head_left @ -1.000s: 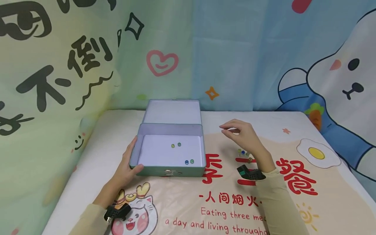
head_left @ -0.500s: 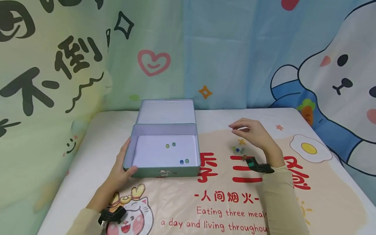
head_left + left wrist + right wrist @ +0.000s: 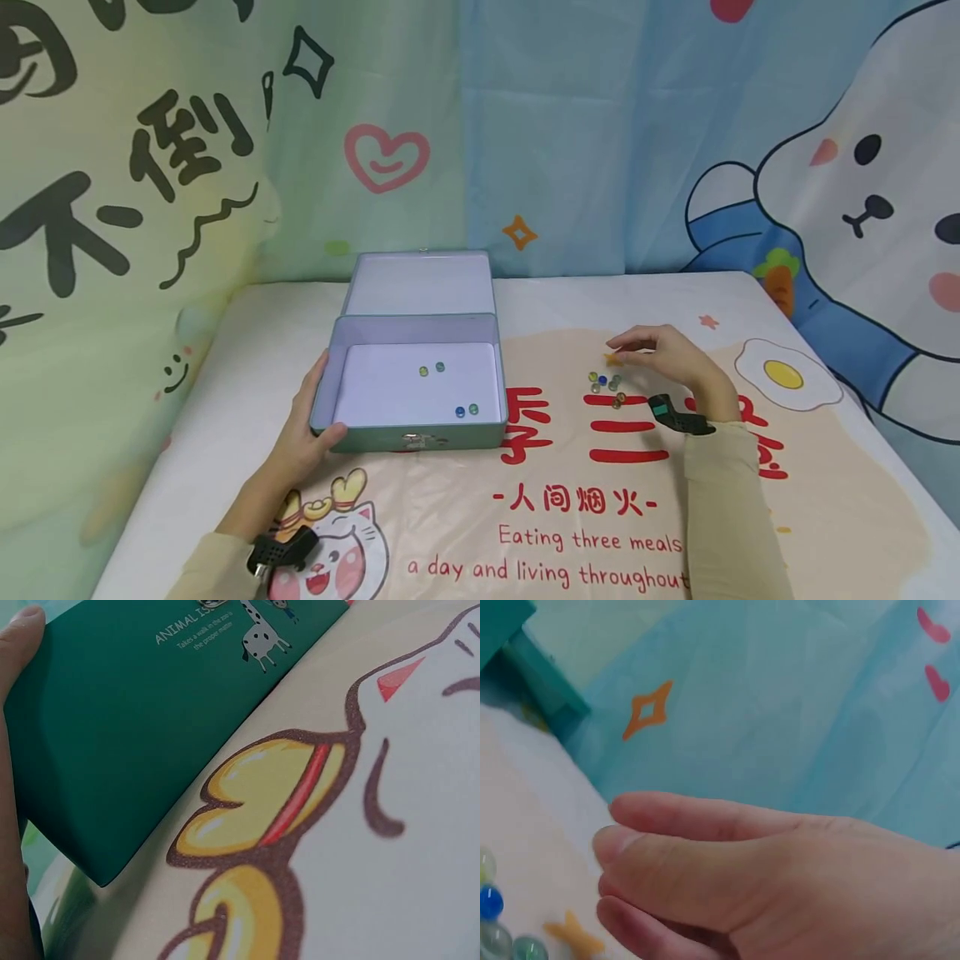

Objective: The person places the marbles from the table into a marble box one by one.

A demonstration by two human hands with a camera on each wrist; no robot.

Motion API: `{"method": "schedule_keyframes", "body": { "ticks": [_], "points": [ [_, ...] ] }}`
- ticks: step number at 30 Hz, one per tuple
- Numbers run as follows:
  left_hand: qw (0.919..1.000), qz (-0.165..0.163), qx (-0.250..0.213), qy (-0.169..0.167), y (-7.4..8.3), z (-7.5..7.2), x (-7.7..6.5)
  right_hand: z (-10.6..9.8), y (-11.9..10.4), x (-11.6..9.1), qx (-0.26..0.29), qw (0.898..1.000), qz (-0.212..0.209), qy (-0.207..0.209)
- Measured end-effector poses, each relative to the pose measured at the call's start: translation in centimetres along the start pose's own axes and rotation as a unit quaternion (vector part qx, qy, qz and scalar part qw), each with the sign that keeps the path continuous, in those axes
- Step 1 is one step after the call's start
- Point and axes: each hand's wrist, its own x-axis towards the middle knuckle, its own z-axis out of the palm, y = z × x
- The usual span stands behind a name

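A green tin box (image 3: pixel 367 439) stands with its lid (image 3: pixel 420 283) tipped back. My left hand (image 3: pixel 303 429) holds its front left corner, thumb over the front rim and fingers along the side. In the left wrist view, the thumb lies against the printed box front (image 3: pixel 127 727). Several glass marbles, one of them a blue marble (image 3: pixel 461 412), lie apart on the box floor. More marbles, including a blue marble (image 3: pixel 602 380), cluster on the cloth to the right. Just behind them hovers my right hand (image 3: pixel 671 362), its fingers loosely bent with no object visible between them.
A printed cloth (image 3: pixel 450 525) with red lettering covers the table. Behind it hangs a curtain (image 3: pixel 555 150) with cartoon drawings. A black wrist camera (image 3: pixel 678 415) sits on the right wrist, another wrist camera (image 3: pixel 283 550) on the left.
My right hand has moved rightward away from the box, then lower toward the loose marbles. The head view has turned slightly right. My left hand stays on the box.
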Motion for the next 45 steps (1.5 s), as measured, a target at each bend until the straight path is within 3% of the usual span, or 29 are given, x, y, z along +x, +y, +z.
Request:
{"method": "schedule_keyframes", "body": {
  "ticks": [7, 17, 27, 45],
  "points": [
    [1.0, -0.005, 0.001, -0.001, 0.0, -0.1, 0.0, 0.5, 1.5, 0.0, 0.016, 0.999, -0.002, -0.035],
    [1.0, -0.003, -0.001, -0.002, 0.0, -0.1, 0.1, 0.4, 1.6, -0.2, 0.03, 0.997, 0.013, -0.075],
    [0.9999, -0.014, 0.001, -0.004, 0.0, -0.2, 0.1, 0.7, 1.0, 0.0, -0.023, 0.997, 0.013, -0.075],
    [1.0, -0.002, -0.009, -0.004, 0.0, 0.0, 0.0, 1.6, 0.7, 0.3, -0.06, 0.996, 0.002, -0.06]
  ]
}}
